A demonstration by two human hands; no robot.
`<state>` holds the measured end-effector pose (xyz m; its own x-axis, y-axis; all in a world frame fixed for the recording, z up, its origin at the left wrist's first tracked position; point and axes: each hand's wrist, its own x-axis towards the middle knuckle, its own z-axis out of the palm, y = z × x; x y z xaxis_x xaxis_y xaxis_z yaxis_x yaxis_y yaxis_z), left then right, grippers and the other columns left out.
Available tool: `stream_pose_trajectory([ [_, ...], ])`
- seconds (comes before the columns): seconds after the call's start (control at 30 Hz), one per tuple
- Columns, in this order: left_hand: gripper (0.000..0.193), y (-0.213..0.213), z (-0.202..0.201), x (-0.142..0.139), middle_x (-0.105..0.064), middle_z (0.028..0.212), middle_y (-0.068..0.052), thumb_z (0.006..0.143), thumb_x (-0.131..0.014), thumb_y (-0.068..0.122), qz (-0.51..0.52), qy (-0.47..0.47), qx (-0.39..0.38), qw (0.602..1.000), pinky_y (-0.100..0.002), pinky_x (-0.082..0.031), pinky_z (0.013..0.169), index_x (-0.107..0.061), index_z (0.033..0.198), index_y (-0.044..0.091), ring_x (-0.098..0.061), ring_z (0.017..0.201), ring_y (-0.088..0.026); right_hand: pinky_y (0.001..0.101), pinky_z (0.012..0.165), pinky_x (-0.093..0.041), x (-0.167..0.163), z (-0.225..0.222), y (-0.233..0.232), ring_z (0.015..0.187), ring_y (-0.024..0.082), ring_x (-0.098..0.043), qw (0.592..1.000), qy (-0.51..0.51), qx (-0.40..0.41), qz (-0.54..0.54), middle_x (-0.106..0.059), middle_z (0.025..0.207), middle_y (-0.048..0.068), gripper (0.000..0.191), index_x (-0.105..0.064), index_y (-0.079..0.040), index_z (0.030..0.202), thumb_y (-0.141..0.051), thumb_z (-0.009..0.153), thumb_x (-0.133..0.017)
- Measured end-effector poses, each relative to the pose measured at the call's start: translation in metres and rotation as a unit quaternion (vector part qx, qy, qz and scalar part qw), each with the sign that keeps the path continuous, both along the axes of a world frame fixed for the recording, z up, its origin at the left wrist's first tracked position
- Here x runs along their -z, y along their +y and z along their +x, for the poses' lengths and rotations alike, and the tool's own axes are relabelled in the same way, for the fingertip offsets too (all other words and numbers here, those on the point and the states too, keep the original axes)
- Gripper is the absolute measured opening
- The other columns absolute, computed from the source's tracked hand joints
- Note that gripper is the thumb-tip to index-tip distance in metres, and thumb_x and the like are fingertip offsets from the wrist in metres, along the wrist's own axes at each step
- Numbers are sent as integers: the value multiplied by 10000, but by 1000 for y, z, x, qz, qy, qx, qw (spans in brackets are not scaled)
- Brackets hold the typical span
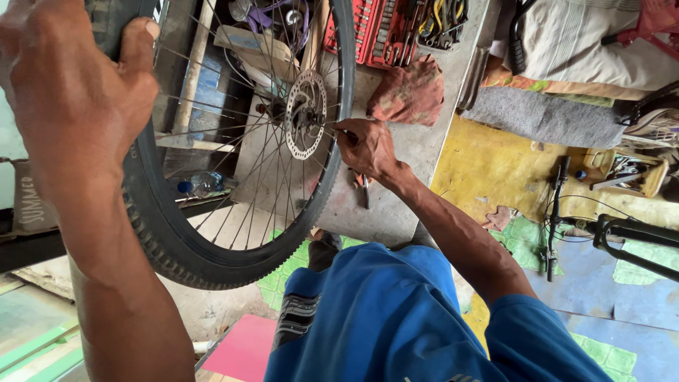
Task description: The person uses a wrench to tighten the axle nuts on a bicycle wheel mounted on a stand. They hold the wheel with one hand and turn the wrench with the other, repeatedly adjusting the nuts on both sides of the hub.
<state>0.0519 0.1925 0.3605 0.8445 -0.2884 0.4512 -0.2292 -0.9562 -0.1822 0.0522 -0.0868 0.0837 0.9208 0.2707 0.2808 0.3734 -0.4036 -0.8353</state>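
left hand (67,92) clamps the wheel's tyre (152,233); right hand (364,145) pinches a thin tool (mostly hidden) by the disc rotor (305,113)

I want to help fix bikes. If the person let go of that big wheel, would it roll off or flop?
The wheel is round, so it would probably roll if the left hand released it. Thin spokes suggest it's fairly light. The rim looks stiff, unlike the crumpled rag.
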Motion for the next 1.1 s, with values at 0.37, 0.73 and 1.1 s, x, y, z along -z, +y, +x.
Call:
stream_pose_trajectory([
  [0.37, 240, -1, -2, 1, -678, 1021, -194, 947, -725, 110, -2, -5, 4, 1000, -538, -456, 934, -646, 1136, -15, -631, 1050, -417, 363, 559, -549, 4, -7, 5, 632, 237, -718, 999, 19, 2, 35, -746, 853, 159, 168, -761, -16, 1060, -35, 926, -661],
  [0.73, 354, -18, 5, -9, -667, 1208, -219, 909, -751, 63, -40, 10, -2, 999, -516, -534, 861, -587, 1207, -36, -664, 1079, -436, 424, 544, -503, 24, -14, 5, 567, 307, -678, 998, 62, 15, 26, -688, 740, 193, 103, -742, -15, 1013, -88, 974, -681],
  [1.1, 501, -35, 11, -25, -663, 1136, -211, 926, -771, 37, -40, 19, 4, 999, -487, -573, 818, -558, 1376, -13, -711, 989, -387, 328, 526, -524, 139, -42, -67, 585, 160, -635, 928, 324, 169, 72, -742, 756, 130, 206, -741, -14, 1040, -180, 1022, -621],
])
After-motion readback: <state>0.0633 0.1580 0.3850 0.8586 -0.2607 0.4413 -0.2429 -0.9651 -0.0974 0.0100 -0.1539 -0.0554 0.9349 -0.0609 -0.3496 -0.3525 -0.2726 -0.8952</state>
